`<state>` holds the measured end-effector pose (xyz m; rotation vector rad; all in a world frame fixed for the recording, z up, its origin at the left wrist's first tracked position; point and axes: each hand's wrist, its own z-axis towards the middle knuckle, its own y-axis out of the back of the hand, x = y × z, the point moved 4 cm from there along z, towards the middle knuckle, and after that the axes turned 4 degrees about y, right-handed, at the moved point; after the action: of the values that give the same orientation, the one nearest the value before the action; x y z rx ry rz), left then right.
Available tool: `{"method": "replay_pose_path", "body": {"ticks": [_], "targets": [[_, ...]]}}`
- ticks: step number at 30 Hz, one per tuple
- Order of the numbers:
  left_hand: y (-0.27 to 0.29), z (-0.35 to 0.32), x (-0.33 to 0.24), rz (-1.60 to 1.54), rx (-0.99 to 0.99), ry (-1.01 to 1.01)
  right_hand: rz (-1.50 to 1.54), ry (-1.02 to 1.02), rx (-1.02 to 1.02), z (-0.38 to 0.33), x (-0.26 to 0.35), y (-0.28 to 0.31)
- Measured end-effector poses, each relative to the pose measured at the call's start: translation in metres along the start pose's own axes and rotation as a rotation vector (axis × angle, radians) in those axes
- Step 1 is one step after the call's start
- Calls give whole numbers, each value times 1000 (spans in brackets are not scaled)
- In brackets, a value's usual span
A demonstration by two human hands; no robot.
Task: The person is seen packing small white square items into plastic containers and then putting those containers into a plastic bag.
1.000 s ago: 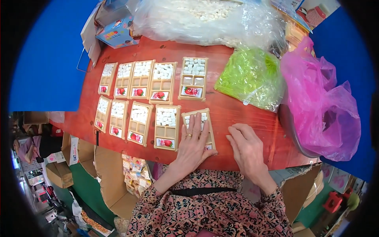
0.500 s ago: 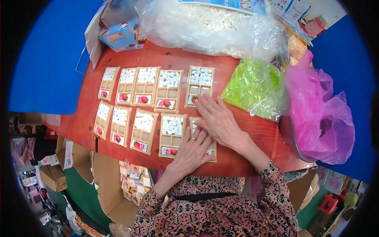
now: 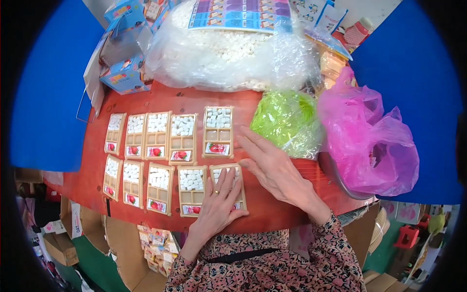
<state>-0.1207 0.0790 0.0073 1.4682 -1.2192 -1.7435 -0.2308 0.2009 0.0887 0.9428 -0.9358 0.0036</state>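
Beige compartment trays stand in two rows on the red table, each with small white pillow-shaped pieces and a strawberry-printed packet. My left hand point(image 3: 220, 202) lies over the front-row tray at the right end point(image 3: 230, 173), fingers stretched out and thumb at its lower right corner, hiding part of it. Left of that is another front-row tray point(image 3: 192, 196). My right hand point(image 3: 276, 168) is open, fingers extended and holding nothing, between the back-row right tray point(image 3: 218, 135) and a clear bag of bright green strips point(image 3: 284, 119).
A large clear bag of white pieces point(image 3: 219, 61) fills the back of the table. A pink plastic bag point(image 3: 369, 141) sits at the right edge. Blue boxes point(image 3: 124, 75) stand at the back left. Below the table, an open carton point(image 3: 124, 248) stands beside small wrapped packets point(image 3: 158, 249).
My right hand has moved off the back-row right tray, to its right. My left hand stays on the front-row right tray. The whole view has shifted, showing more of the table's far side.
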Motion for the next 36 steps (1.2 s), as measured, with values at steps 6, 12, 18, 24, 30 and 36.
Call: {"method": "replay_pose_path", "body": {"ticks": [6, 12, 18, 24, 30, 36], "targets": [[-16, -10, -8, 35, 75, -19, -375, -5, -373, 0, 0, 94], [-18, -11, -12, -1, 65, -45, -766, -362, -580, 39, -124, 238], [-10, -18, -5, -80, 21, 22, -784, -492, -298, 45, -211, 235], [1, -34, 10, -90, -24, 115, -920, -594, -103, 40, -229, 203], [-2, -28, 5, -158, -94, 67, -1101, -346, -93, 24, -223, 202], [8, -44, 12, -212, -103, 140, -997, -239, -134, 31, -227, 179]]}}
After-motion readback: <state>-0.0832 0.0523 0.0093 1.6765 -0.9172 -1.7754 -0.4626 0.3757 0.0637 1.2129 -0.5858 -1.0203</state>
